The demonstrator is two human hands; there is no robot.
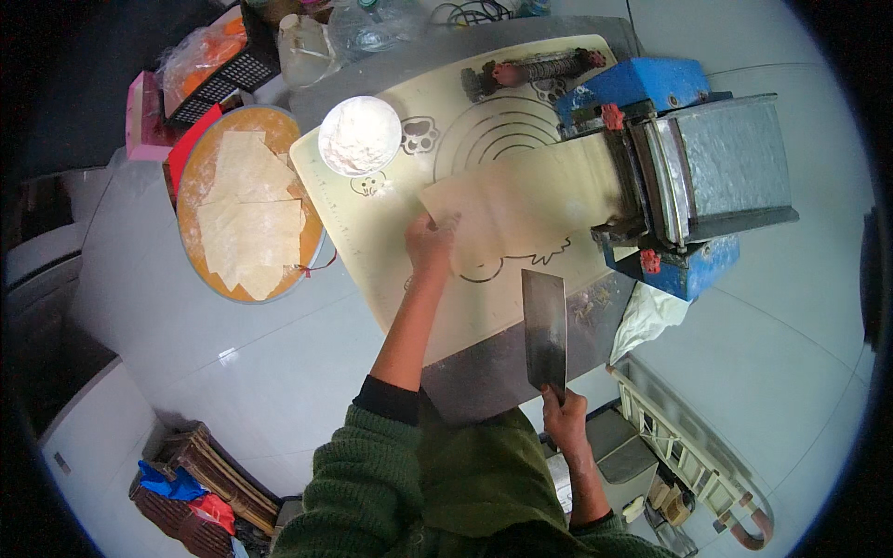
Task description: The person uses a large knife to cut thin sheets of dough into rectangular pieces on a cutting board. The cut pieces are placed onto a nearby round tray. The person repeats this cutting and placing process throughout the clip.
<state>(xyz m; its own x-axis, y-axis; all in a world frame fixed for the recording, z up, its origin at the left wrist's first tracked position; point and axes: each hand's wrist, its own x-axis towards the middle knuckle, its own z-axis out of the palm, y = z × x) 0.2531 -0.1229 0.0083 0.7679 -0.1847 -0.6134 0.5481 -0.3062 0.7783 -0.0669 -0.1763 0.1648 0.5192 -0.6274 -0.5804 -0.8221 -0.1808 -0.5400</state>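
My left hand [431,240] grips the near left end of a wide, flat sheet of dough [523,199]. The sheet's other end meets the rollers of a blue and metal dough sheeting machine [732,164]. A printed, cream-coloured mat [377,279] lies under the sheet. My right hand [566,418] is closed around the handle of a cleaver [545,328], its broad blade pointing away from me over the table's near edge. A white bowl of flour [360,136] stands on the mat's left part. Cut dough pieces [254,216] overlap on a round, floured board [192,230] to the left.
A dark cutter roller with red knobs [537,70] lies on the mat's far side. Behind the round board are a black basket [223,80] and a pink box [143,118]. A folded white ladder or rack [684,432] is at lower right, below the table.
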